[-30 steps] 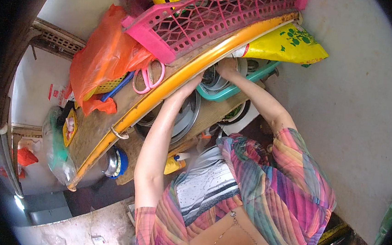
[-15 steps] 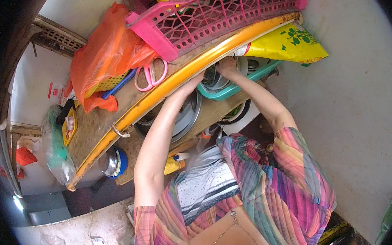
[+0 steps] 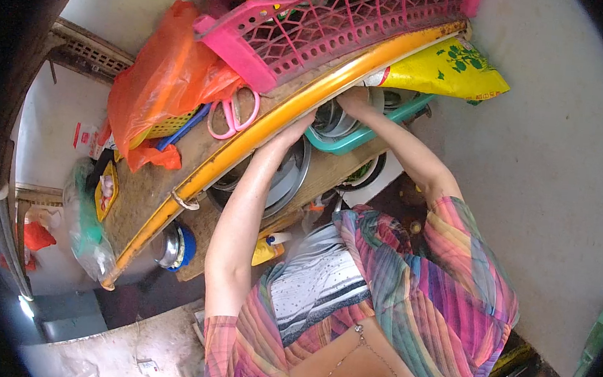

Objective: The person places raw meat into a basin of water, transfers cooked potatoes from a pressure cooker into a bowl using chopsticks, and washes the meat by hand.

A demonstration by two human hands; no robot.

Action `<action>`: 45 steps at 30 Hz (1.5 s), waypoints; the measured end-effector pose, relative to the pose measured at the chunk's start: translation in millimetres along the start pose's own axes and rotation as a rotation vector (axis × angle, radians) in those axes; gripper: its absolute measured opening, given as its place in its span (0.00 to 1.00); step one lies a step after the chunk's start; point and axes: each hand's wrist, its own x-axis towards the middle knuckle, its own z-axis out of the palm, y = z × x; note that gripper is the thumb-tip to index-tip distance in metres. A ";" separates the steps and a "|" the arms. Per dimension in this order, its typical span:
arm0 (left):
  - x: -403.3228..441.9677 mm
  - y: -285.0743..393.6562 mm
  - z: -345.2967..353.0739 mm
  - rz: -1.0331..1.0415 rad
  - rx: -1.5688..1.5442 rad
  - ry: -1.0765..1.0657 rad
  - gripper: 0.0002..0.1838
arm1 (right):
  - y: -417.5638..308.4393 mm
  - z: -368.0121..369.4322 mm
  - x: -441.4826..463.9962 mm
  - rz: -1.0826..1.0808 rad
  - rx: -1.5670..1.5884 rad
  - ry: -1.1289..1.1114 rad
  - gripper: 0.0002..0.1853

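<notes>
Beneath the yellow-edged shelf (image 3: 249, 138), my left hand (image 3: 297, 128) reaches in at the left side of a teal basket (image 3: 344, 146); its fingers are hidden by the shelf edge. My right hand (image 3: 353, 102) is over the metal bowls (image 3: 332, 120) in that basket, its fingertips out of sight under the shelf. Whether either hand grips anything cannot be made out. A large metal basin (image 3: 291, 181) lies on the lower wooden board beside my left forearm.
On the upper shelf are a pink crate (image 3: 238, 52) with bottles, an orange bag (image 3: 157, 85) and pink-handled scissors (image 3: 233, 118). A yellow packet (image 3: 445, 69) juts out at the right. A blue-rimmed pot (image 3: 173, 246) sits lower left; a white wall (image 3: 522, 170) bounds the right.
My right hand and forearm have shifted slightly right, showing more of the metal bowls. My left hand stays nearly in place. The view has tilted a little.
</notes>
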 end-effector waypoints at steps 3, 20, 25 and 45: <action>-2.3 3.8 -1.1 -0.082 -0.466 -0.097 0.28 | 2.0 5.6 1.7 -0.033 0.230 0.243 0.27; -19.4 41.1 -21.8 0.049 0.060 0.190 0.09 | -25.8 -42.8 -32.6 -0.158 0.382 0.066 0.20; -19.0 42.6 -19.3 0.351 0.002 0.529 0.08 | 49.0 -93.3 -55.1 0.595 1.385 0.064 0.23; -189.8 60.0 -20.6 -0.057 -0.265 0.690 0.15 | -100.6 -49.7 -132.3 0.370 1.139 -1.004 0.29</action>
